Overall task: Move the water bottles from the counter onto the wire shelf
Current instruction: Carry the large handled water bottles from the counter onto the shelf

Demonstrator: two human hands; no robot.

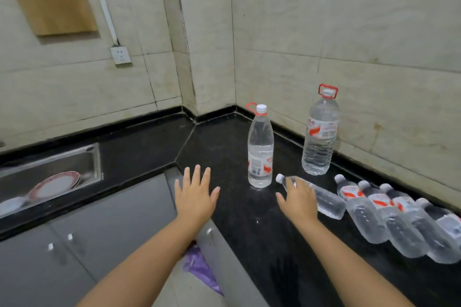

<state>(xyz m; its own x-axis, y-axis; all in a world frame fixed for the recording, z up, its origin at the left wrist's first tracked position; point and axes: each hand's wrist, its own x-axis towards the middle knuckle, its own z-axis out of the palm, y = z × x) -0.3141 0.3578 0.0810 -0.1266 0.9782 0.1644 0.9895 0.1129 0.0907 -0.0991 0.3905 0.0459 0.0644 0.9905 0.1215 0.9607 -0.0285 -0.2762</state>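
Here, right hand [298,198] fingers draped over lying clear plastic water bottle [321,198], grip closure unclear | left hand [195,193] fingers spread, empty | glossy black stone counter [224,147]

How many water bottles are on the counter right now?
7, possibly more past the right edge. Two stand upright: a tall bottle mid-counter and a big jug by the wall. One lies under the right hand. Four lie side by side at right.
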